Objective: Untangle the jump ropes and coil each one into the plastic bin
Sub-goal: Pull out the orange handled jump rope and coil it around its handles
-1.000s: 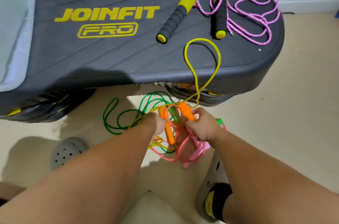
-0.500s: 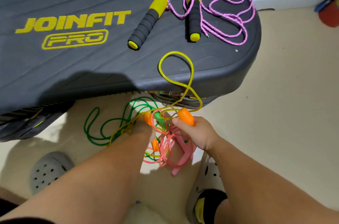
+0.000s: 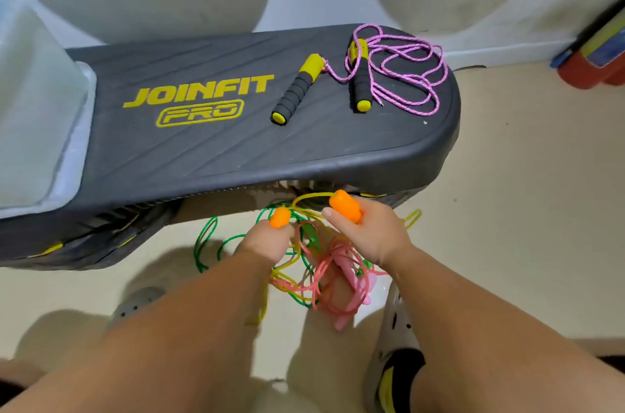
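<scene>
Below the step's front edge hangs a tangle of thin ropes: a green rope (image 3: pixel 206 243), a yellow rope (image 3: pixel 311 198) and a pink rope (image 3: pixel 338 280) with pink handles. My left hand (image 3: pixel 267 242) grips one orange handle (image 3: pixel 280 217). My right hand (image 3: pixel 368 233) grips the other orange handle (image 3: pixel 345 205). A pink braided rope (image 3: pixel 406 74) with black-and-yellow foam handles (image 3: pixel 297 88) lies loose on the dark step platform (image 3: pixel 203 149). The translucent plastic bin (image 3: pixel 37 108) stands on the platform's left end.
Both feet in grey perforated clogs (image 3: pixel 394 338) stand on the beige floor under the tangle. A red and blue object (image 3: pixel 595 54) sits at the far right by the wall. A white wall runs behind the platform.
The yellow loop that lay on the platform's edge has dropped below it. Both hands have risen slightly, with the orange handles now further apart. The view has tilted up.
</scene>
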